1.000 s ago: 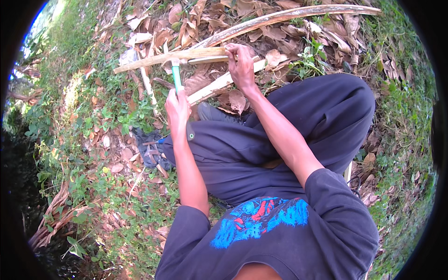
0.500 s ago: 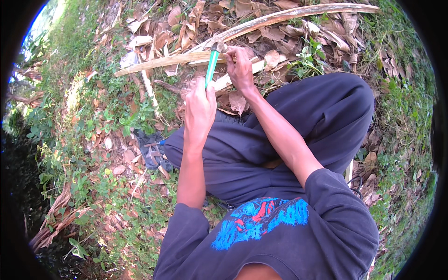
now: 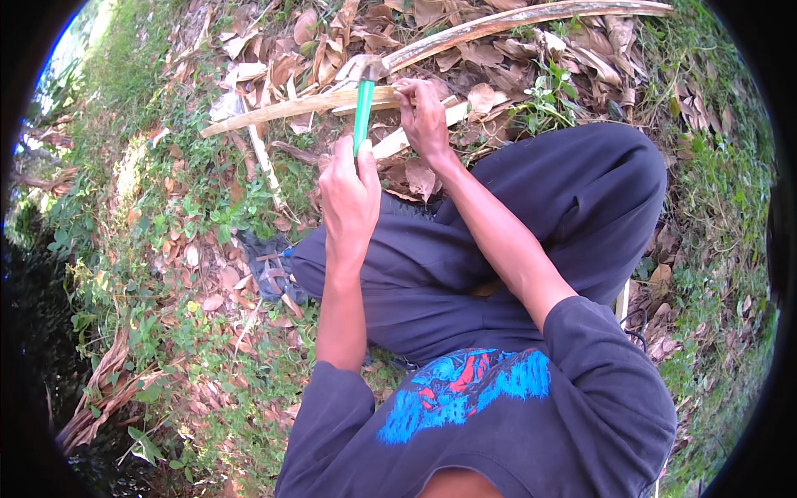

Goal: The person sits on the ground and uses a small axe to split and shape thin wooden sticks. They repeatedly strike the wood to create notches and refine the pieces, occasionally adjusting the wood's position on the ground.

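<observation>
My left hand (image 3: 349,187) is closed round the lower end of a hammer's green handle (image 3: 363,112). The metal hammer head (image 3: 364,68) is over the place where pale wooden pieces cross, just left of my right fingertips. My right hand (image 3: 425,120) is closed, thumb and fingers pinching at the right end of a pale split wooden strip (image 3: 282,112). Whether something small is also between these fingertips cannot be made out. Behind the strip a long curved wooden pole (image 3: 515,21) runs off to the far right.
Dry brown leaves (image 3: 490,62) lie round the wood. Another pale wood piece (image 3: 394,143) rests beneath my hands, and a thin stick (image 3: 263,162) lies to the left. My folded legs (image 3: 573,178) in dark trousers are close in front. Low green plants (image 3: 548,104) grow on the ground.
The hammer has swung up and to the left, its head now apart from my right fingertips. My left hand shifted slightly left. My right hand stays at the wood.
</observation>
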A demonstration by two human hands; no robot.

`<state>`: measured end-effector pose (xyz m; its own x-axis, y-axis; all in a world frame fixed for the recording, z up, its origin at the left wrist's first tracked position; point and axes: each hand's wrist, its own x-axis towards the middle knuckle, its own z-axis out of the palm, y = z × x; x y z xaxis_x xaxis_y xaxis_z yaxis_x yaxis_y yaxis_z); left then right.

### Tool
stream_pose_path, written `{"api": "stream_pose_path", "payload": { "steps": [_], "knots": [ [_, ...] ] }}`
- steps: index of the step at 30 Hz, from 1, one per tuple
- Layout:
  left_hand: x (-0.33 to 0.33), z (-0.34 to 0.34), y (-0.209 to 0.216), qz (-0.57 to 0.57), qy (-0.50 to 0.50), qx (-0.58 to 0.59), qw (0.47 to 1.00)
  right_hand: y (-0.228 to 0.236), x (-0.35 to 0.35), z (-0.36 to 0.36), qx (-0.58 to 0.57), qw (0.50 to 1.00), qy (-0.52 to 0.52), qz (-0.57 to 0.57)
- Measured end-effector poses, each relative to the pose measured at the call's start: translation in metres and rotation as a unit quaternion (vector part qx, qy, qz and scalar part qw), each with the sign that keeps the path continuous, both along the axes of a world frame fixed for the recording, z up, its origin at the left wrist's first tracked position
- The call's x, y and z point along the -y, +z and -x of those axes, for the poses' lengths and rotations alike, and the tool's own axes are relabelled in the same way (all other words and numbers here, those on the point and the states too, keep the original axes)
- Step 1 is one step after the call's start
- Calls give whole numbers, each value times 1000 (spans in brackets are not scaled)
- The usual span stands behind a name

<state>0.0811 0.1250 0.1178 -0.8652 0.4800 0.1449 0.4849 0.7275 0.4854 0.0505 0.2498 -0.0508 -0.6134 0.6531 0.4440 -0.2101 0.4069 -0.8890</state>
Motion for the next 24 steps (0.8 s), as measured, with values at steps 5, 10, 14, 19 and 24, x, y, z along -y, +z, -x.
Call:
{"api": "stream_pose_path", "payload": {
  "steps": [5,10,14,19,24],
  "knots": [
    [5,2,-13,4,-5,22,1000,3,-2,4,10,1000,3,1],
    [-2,2,6,-28,24,-15,999,2,-3,3,-15,1000,2,3],
    [7,1,-7,64,19,64,996,6,0,2,-5,1000,9,11],
    [-1,5,15,-12,16,-7,1000,2,-5,2,5,1000,11,8],
    [19,7,-19,48,-15,-8,999,10,3,1,3,1000,10,-6]
  ]
}}
